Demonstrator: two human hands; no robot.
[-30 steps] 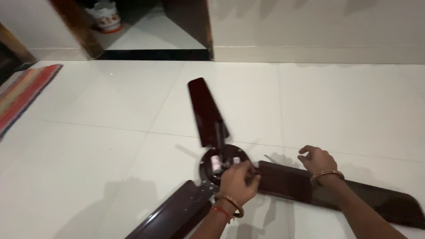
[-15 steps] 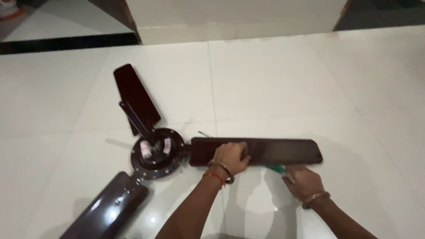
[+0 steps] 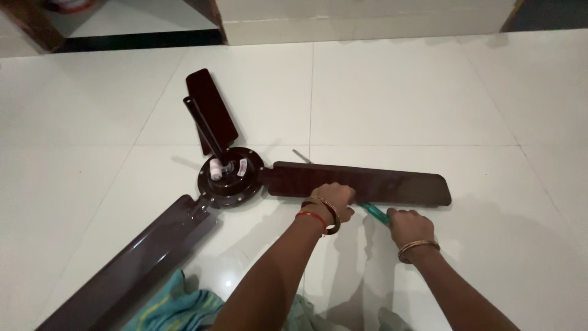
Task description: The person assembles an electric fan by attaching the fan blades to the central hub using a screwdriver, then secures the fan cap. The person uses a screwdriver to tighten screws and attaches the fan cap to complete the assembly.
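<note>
A dark brown ceiling fan lies on the white tiled floor, its round motor hub (image 3: 231, 176) with a down rod in the middle. One blade (image 3: 367, 184) runs to the right, one (image 3: 211, 110) points away, and one (image 3: 131, 263) reaches the lower left. My left hand (image 3: 334, 199) rests on the near edge of the right blade, fingers curled over it. My right hand (image 3: 409, 227) grips the green handle of a screwdriver (image 3: 373, 211) just below that blade; the tip is hidden near my left hand.
A thin metal piece (image 3: 301, 156) lies on the floor behind the right blade. Green and blue cloth (image 3: 177, 303) covers my lap at the bottom. A wall base and dark wooden door frame (image 3: 211, 15) stand at the far side.
The view has swung so the fan sits more central. My left hand stays on the right blade. My right hand has come closer to it with the green screwdriver.
</note>
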